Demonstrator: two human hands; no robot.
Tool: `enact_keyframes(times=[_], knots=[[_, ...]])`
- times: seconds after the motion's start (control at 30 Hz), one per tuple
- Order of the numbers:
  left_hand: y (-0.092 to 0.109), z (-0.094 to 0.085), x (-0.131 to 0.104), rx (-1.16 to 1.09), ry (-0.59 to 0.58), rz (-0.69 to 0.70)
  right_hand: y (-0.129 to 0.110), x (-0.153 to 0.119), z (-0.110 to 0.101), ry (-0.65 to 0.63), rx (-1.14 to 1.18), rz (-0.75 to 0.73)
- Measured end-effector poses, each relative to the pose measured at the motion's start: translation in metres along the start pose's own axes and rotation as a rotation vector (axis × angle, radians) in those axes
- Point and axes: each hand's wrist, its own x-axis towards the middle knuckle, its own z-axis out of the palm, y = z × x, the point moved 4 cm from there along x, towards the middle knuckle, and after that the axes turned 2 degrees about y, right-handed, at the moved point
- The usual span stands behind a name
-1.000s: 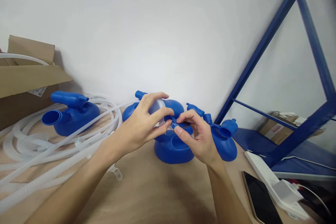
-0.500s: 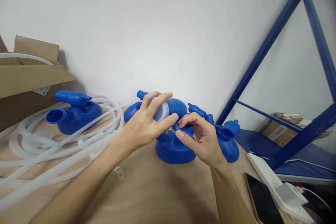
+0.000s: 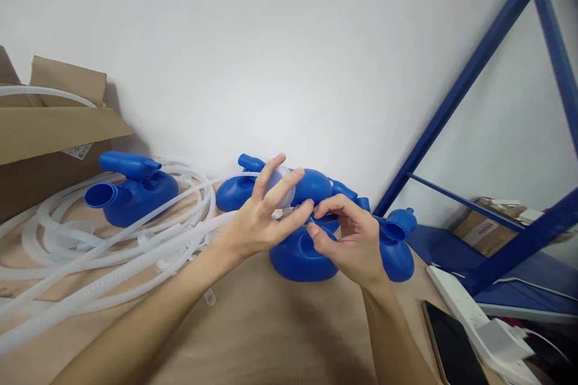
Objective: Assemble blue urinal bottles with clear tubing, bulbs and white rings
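Observation:
My left hand [image 3: 266, 216] is closed round a white cap or funnel [image 3: 280, 185], which sits against the end of a blue bottle part [image 3: 312, 185]. Thumb and forefinger of my right hand [image 3: 352, 237] pinch a small blue piece just right of my left fingertips; most of it is hidden. Below both hands a blue bottle [image 3: 302, 255] rests on the table. Another blue bottle [image 3: 232, 194] lies behind my left hand, and a thin clear tube [image 3: 217, 180] runs to that hand.
Coiled clear tubing [image 3: 112, 252], a blue bottle [image 3: 139, 198] and a cardboard box [image 3: 49, 132] are at the left. At the right are a blue bottle [image 3: 397, 252], phone [image 3: 454, 343], power strip [image 3: 460, 307] and blue metal frame [image 3: 460, 84].
My left hand and the white and blue parts have shifted slightly right. The small piece between my right fingertips is now more hidden.

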Motion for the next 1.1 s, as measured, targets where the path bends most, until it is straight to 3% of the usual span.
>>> enact_keyframes(times=[0.2, 0.37, 0.7, 0.83, 1.03, 1.1], knots=[[0.008, -0.002, 0.001, 0.081, 0.118, 0.008, -0.009, 0.0, 0.006, 0.017, 0.006, -0.03], [0.009, -0.005, 0.003, 0.041, 0.107, 0.042, -0.016, -0.001, 0.005, 0.056, -0.02, -0.082], [0.004, -0.01, 0.015, -0.083, 0.046, 0.032, -0.016, -0.001, -0.001, 0.045, 0.008, -0.012], [0.001, -0.019, 0.021, -0.136, -0.058, -0.014, -0.013, -0.001, -0.007, 0.008, -0.006, -0.03], [-0.01, -0.041, 0.03, -0.358, -0.507, -0.28, -0.005, 0.001, -0.022, -0.101, -0.079, -0.076], [-0.015, -0.045, 0.031, -0.386, -0.552, -0.328, -0.001, 0.004, -0.025, -0.163, -0.097, -0.119]])
